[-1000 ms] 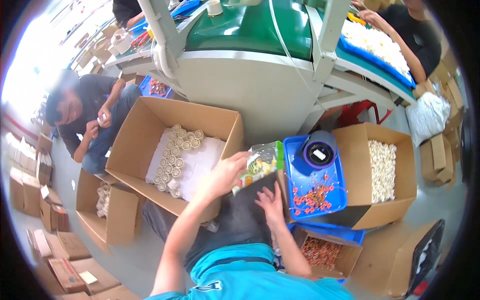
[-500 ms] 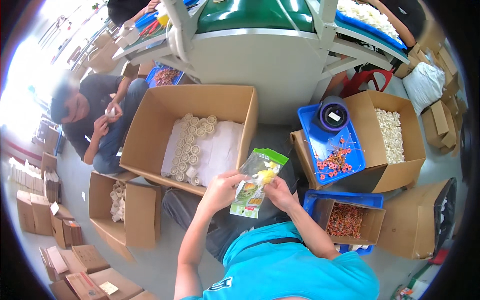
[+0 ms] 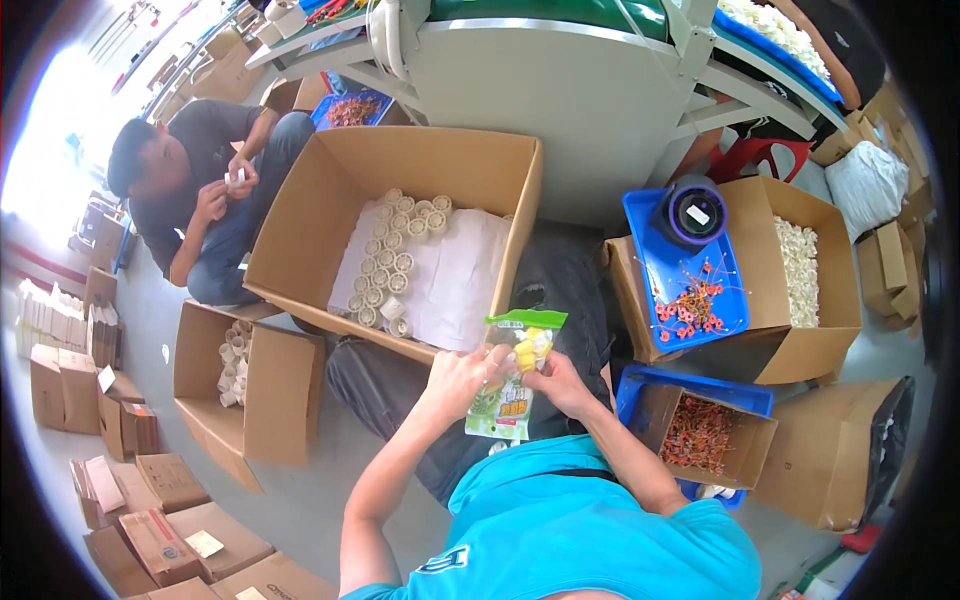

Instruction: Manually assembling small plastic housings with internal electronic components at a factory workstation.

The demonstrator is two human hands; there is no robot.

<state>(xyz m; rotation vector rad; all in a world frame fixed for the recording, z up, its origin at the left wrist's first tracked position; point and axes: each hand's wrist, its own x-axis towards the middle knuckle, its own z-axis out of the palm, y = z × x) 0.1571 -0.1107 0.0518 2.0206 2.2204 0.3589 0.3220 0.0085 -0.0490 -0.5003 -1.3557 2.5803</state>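
Over my lap is a small snack bag [image 3: 510,408] with a green top strip, a clear window and a printed green lower part. Yellow and white wrapped pieces [image 3: 532,347] show through the window. My left hand [image 3: 462,382] pinches the bag's left side with bent fingers. On the other side, my right hand [image 3: 562,386] grips the right edge beside the yellow pieces, thumb and fingers closed. Just beyond the bag stands a large open cardboard box [image 3: 400,155]. Rows of round cream-coloured ribbed parts [image 3: 388,258] sit on its white paper lining.
To the right, a blue tray [image 3: 645,215] bears a dark round roll [image 3: 692,212] and red-orange wired parts [image 3: 695,305]. Boxes of white pieces [image 3: 797,270] and red wired parts [image 3: 697,435] stand nearby. A crouching person [image 3: 205,190] handles a white part at left. Cartons [image 3: 180,540] lie lower left.
The surroundings have shifted upward and slightly right in the picture. My hands still hold the snack bag, and its top strip now sits lower and more level. The yellow pieces show differently.
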